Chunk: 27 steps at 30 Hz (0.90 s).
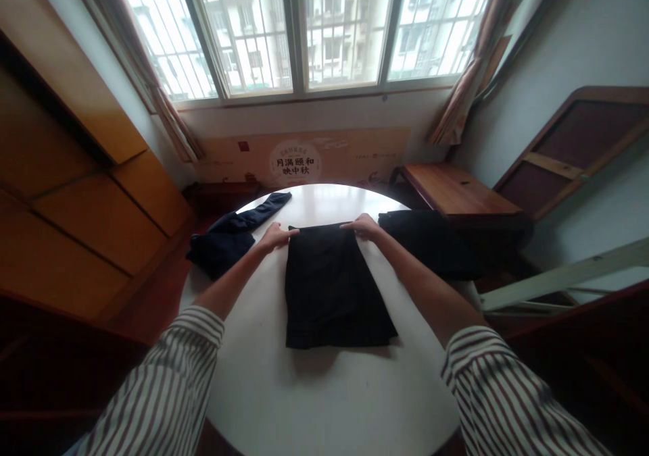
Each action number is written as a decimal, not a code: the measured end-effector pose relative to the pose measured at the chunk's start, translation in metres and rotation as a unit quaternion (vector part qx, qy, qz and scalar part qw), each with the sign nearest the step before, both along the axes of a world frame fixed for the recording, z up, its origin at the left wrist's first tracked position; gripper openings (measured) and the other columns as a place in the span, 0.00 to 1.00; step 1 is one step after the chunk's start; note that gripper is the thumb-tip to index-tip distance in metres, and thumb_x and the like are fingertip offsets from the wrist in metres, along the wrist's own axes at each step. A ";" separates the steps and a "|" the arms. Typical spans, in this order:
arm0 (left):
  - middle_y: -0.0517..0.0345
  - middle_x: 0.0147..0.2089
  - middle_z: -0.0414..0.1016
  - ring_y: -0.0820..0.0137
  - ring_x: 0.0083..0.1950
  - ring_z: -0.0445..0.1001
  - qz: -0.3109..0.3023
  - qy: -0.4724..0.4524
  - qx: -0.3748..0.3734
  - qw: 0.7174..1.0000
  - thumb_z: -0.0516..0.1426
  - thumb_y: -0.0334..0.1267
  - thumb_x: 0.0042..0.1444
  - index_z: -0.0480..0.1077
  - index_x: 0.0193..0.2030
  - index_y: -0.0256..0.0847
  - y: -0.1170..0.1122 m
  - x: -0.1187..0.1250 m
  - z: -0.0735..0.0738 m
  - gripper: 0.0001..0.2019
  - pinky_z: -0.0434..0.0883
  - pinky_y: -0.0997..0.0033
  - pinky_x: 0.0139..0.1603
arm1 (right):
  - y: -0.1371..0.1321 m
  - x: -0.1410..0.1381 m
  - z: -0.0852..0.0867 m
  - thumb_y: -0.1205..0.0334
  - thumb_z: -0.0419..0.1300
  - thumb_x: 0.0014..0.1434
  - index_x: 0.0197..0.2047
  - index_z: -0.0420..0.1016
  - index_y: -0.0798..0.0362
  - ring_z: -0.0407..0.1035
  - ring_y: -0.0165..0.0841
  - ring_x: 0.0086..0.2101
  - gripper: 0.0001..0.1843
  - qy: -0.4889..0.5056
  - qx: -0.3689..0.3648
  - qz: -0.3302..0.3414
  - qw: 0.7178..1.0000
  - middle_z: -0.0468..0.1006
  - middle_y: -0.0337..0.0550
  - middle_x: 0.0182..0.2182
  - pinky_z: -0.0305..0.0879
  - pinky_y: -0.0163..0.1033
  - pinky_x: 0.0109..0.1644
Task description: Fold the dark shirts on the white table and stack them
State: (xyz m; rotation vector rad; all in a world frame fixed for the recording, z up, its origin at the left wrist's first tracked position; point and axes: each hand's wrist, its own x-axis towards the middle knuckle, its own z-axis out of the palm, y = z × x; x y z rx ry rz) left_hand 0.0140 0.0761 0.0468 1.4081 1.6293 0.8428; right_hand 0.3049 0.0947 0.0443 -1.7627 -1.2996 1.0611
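Note:
A folded black garment (329, 287) lies flat in the middle of a round white table (314, 388). My left hand (275, 234) grips its far left corner, fingers curled on the cloth. At the far right corner sits my right hand (364, 225), closed on the edge in the same way. Both forearms reach out from striped sleeves.
A dark blue garment (230, 236) lies crumpled on the table's left side, partly hanging off. Another black garment (430, 240) is piled at the right edge. A wooden side table (456, 192) stands at the right, wooden cabinets (76, 192) at the left, a barred window (304, 30) ahead.

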 end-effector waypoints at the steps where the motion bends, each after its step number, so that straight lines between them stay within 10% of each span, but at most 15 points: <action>1: 0.60 0.22 0.69 0.70 0.26 0.69 -0.014 -0.018 -0.011 1.000 0.71 0.43 0.40 0.72 0.39 0.32 0.006 0.000 -0.002 0.22 0.65 0.72 0.28 | 0.000 -0.003 0.002 0.58 0.78 0.35 0.24 0.68 0.57 0.61 0.29 0.18 0.22 0.013 0.001 0.009 1.000 0.65 0.36 0.14 0.60 0.34 0.19; 9: 0.54 0.37 0.74 0.71 0.36 0.73 -0.063 -0.157 0.173 0.970 0.65 0.45 0.48 0.71 0.36 0.37 -0.006 -0.002 0.007 0.15 0.72 0.71 0.37 | -0.038 -0.002 0.027 0.62 0.70 0.48 0.42 0.69 0.52 0.69 0.27 0.26 0.19 0.153 0.090 0.073 0.981 0.74 0.34 0.26 0.67 0.31 0.28; 18: 0.52 0.43 0.79 0.67 0.44 0.78 -0.233 0.044 0.508 0.828 0.59 0.28 0.58 0.72 0.48 0.44 -0.161 -0.049 0.022 0.12 0.76 0.63 0.48 | -0.188 0.051 0.040 0.67 0.61 0.62 0.49 0.78 0.51 0.75 0.39 0.48 0.12 0.025 0.330 0.352 0.876 0.81 0.47 0.47 0.70 0.48 0.55; 24: 0.52 0.44 0.81 0.66 0.47 0.79 -0.462 0.204 0.533 0.679 0.51 0.29 0.65 0.71 0.51 0.44 -0.243 -0.062 0.014 0.13 0.76 0.62 0.49 | -0.257 0.067 0.009 0.75 0.55 0.62 0.55 0.74 0.48 0.70 0.36 0.55 0.22 -0.098 0.360 0.476 0.797 0.79 0.47 0.52 0.61 0.51 0.64; 27: 0.51 0.40 0.80 0.66 0.43 0.78 -0.480 0.203 0.497 0.694 0.52 0.27 0.63 0.71 0.51 0.39 -0.253 -0.056 0.008 0.12 0.76 0.62 0.48 | -0.265 0.064 0.006 0.73 0.56 0.60 0.55 0.73 0.51 0.69 0.38 0.56 0.21 -0.133 0.345 0.504 0.780 0.78 0.49 0.51 0.58 0.53 0.66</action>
